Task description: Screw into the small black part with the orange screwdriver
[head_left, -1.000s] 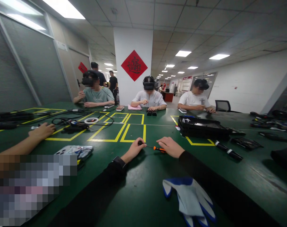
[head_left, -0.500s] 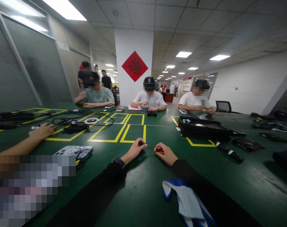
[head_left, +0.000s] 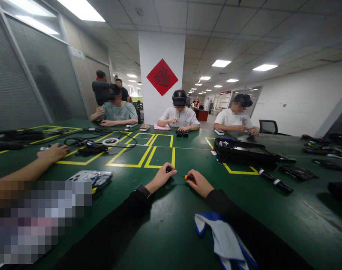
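Right hand (head_left: pixel 198 183): fingers curled around the orange-and-black handle of a screwdriver (head_left: pixel 189 179), which lies level just above the table (head_left: pixel 171 228), shaft pointing left. A handle grip, presumably for control of the tip. Left hand (head_left: pixel 160 180): thumb and fingers pinch a small dark part (head_left: pixel 168 169) at the shaft's far end; likely steadying it there. Whether tip and part touch: cannot tell. Forearms rest low, probably for steadiness. Glove (head_left: pixel 225 242) lies beside the right sleeve, both hands bare, perhaps for finer feel. Beyond, yellow tape (head_left: pixel 174 157) outlines boxes, seemingly marking places; black tray (head_left: pixel 244 152) sits to the right.
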Available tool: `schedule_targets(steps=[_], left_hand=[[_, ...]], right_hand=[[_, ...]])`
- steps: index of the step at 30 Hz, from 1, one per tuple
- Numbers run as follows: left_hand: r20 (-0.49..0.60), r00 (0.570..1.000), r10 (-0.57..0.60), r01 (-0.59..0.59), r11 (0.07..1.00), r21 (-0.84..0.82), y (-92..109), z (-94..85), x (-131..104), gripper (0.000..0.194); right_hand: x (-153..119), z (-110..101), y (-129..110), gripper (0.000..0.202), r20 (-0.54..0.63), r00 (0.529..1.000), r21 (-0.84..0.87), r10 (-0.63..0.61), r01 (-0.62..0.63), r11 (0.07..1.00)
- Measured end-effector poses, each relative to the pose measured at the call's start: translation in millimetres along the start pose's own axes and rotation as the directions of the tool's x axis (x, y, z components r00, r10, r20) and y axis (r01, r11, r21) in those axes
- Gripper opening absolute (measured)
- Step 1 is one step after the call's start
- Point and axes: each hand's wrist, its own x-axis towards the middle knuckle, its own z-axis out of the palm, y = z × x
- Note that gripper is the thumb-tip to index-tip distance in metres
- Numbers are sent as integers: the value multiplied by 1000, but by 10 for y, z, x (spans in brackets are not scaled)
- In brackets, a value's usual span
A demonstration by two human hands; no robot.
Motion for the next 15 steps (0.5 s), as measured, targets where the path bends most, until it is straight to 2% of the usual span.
schedule_targets(steps=[7,10,15], left_hand=[[10,1000,7,-7,1000,-5,-32,-2,17,21],[7,1000,-2,2,1000,-6,-36,1,21,21],[92,996,8,-4,999,-51,-16,-20,13,28]], right_hand=[[34,4,4,17,-15,1000,-13,-20,20,1000],[27,17,26,9,-19,1000,-8,-6,5,1000],[14,34,52,14,-16,999,21,38,-37,999]])
